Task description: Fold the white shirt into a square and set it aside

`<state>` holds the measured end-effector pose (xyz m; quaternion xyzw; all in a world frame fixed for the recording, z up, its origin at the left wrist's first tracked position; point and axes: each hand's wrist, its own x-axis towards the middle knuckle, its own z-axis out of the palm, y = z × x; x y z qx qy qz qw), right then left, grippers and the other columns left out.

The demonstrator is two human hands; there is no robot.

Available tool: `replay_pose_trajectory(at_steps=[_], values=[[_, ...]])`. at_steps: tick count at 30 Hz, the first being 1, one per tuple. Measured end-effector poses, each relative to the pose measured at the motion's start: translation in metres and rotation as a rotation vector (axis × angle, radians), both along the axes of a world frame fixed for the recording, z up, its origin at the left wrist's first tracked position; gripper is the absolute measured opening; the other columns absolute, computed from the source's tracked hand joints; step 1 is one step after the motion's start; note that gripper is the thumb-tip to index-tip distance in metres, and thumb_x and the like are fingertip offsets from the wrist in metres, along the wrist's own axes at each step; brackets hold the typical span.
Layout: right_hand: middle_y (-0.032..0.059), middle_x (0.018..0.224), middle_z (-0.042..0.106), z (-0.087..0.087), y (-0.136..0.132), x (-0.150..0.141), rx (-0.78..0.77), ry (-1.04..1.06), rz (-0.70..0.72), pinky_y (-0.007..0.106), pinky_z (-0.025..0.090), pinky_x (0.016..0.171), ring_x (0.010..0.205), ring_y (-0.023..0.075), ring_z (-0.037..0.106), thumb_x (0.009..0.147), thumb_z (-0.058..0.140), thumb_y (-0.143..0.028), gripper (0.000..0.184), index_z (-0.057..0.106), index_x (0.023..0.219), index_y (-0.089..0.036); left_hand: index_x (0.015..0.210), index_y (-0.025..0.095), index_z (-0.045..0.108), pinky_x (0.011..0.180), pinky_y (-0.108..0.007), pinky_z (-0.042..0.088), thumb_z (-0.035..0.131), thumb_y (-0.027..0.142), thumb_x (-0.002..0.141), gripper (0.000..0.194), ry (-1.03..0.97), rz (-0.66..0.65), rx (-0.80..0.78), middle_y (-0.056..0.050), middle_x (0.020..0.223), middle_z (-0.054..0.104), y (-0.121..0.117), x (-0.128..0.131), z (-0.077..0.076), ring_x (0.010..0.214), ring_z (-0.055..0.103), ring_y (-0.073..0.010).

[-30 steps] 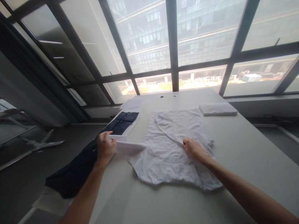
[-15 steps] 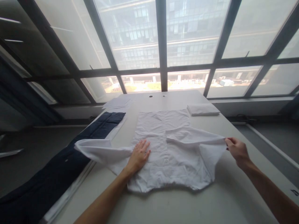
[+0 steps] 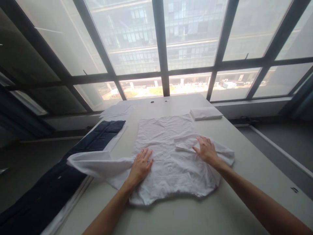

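A white shirt lies spread on the white table, with buttons down its middle. My left hand rests flat on the shirt's left part, fingers stretched out. On the other side, my right hand is over the right sleeve, fingers apart, near the cuff that is folded in across the shirt. Neither hand grips the cloth. The left sleeve sticks out to the left and its end lies over dark navy garments.
Dark navy garments lie along the table's left edge on top of white cloth. Behind them are white sheets. A folded white cloth sits at the back right. Large windows stand beyond the table.
My right hand has let go of the right sleeve's outer fold and moved left onto the sleeve, which now lies flatter. My left hand stays on the shirt. The view has turned slightly right.
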<state>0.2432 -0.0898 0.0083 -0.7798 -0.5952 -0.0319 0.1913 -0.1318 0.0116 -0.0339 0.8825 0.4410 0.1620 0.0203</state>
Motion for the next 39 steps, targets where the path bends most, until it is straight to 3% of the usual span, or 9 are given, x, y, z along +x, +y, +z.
replay_pose_trajectory(at_steps=[5, 11, 15, 19, 22, 25, 31, 35, 39], values=[[0.0136, 0.107, 0.066, -0.008, -0.003, 0.017, -0.095, -0.091, -0.054, 0.038, 0.042, 0.090, 0.104, 0.0278, 0.057, 0.095, 0.052, -0.026, 0.018, 0.067, 0.094, -0.018, 0.145, 0.018, 0.053, 0.117, -0.055, 0.033, 0.042, 0.038, 0.101, 0.050, -0.001, 0.009, 0.007, -0.014, 0.156, 0.045, -0.002, -0.001, 0.000, 0.146, 0.038, -0.0328], [0.0174, 0.102, 0.068, -0.025, -0.037, 0.110, -0.073, -0.163, -0.191, 0.038, 0.041, 0.082, 0.099, 0.0287, 0.060, 0.098, 0.045, -0.027, 0.027, 0.070, 0.095, -0.017, 0.144, 0.019, 0.054, 0.116, -0.056, 0.034, 0.044, 0.037, 0.100, 0.049, -0.009, 0.007, 0.021, -0.014, 0.155, 0.046, -0.001, -0.001, -0.002, 0.144, 0.040, -0.0336], [0.0196, 0.105, 0.068, -0.036, -0.060, 0.183, -0.090, -0.102, -0.439, 0.041, 0.041, 0.079, 0.098, 0.0322, 0.062, 0.093, 0.052, -0.027, 0.024, 0.072, 0.097, -0.015, 0.144, 0.018, 0.055, 0.117, -0.055, 0.035, 0.046, 0.037, 0.100, 0.049, 0.002, 0.007, 0.023, -0.014, 0.154, 0.046, -0.001, 0.000, -0.001, 0.145, 0.039, -0.0331], [0.0264, 0.106, 0.067, -0.029, -0.068, 0.218, -0.089, -0.018, -0.581, 0.044, 0.041, 0.073, 0.094, 0.0361, 0.063, 0.089, 0.049, -0.025, 0.031, 0.075, 0.100, -0.012, 0.144, 0.017, 0.055, 0.117, -0.054, 0.034, 0.046, 0.037, 0.101, 0.049, 0.027, 0.014, 0.022, -0.014, 0.155, 0.045, -0.001, 0.000, 0.000, 0.145, 0.039, -0.0329], [0.0278, 0.118, 0.063, -0.017, -0.064, 0.194, 0.229, -0.076, -0.516, 0.046, 0.043, 0.081, 0.105, 0.0367, 0.059, 0.088, 0.046, -0.025, 0.040, 0.070, 0.116, -0.010, 0.144, 0.017, 0.054, 0.117, -0.054, 0.034, 0.045, 0.037, 0.101, 0.048, 0.038, 0.019, 0.012, -0.014, 0.155, 0.045, -0.003, 0.001, 0.003, 0.145, 0.038, -0.0327], [0.0212, 0.124, 0.061, -0.010, -0.055, 0.134, 0.432, -0.097, -0.257, 0.047, 0.042, 0.096, 0.116, 0.0344, 0.055, 0.089, 0.045, -0.027, 0.037, 0.067, 0.116, -0.012, 0.144, 0.017, 0.055, 0.117, -0.056, 0.034, 0.045, 0.033, 0.101, 0.047, 0.056, 0.031, 0.014, -0.014, 0.155, 0.045, -0.009, 0.004, 0.011, 0.146, 0.038, -0.0325], [0.0171, 0.133, 0.059, -0.015, -0.035, 0.003, 0.212, 0.048, 0.218, 0.045, 0.041, 0.108, 0.127, 0.0294, 0.051, 0.096, 0.045, -0.028, 0.035, 0.066, 0.120, -0.015, 0.154, 0.024, 0.042, 0.119, -0.056, 0.030, 0.045, 0.042, 0.102, 0.055, 0.062, -0.019, 0.045, -0.009, 0.160, 0.038, -0.015, 0.011, 0.028, 0.149, 0.032, -0.0307], [0.0221, 0.151, 0.047, -0.016, -0.009, -0.046, -0.034, 0.033, 0.227, 0.048, 0.030, 0.117, 0.144, 0.0339, 0.036, 0.098, 0.045, -0.032, 0.047, 0.058, 0.136, -0.008, 0.151, 0.023, 0.046, 0.118, -0.056, 0.030, 0.047, 0.045, 0.101, 0.055, 0.093, 0.003, 0.027, -0.011, 0.161, 0.037, -0.003, 0.017, 0.029, 0.149, 0.032, -0.0329], [0.0204, 0.162, 0.030, -0.023, 0.000, -0.067, -0.136, 0.017, 0.241, 0.054, 0.021, 0.120, 0.152, 0.0348, 0.022, 0.101, 0.042, -0.043, 0.063, 0.036, 0.155, -0.012, 0.152, 0.025, 0.046, 0.117, -0.059, 0.029, 0.046, 0.049, 0.101, 0.056, 0.138, 0.025, -0.014, -0.010, 0.162, 0.035, -0.002, 0.014, 0.025, 0.149, 0.030, -0.0355]])
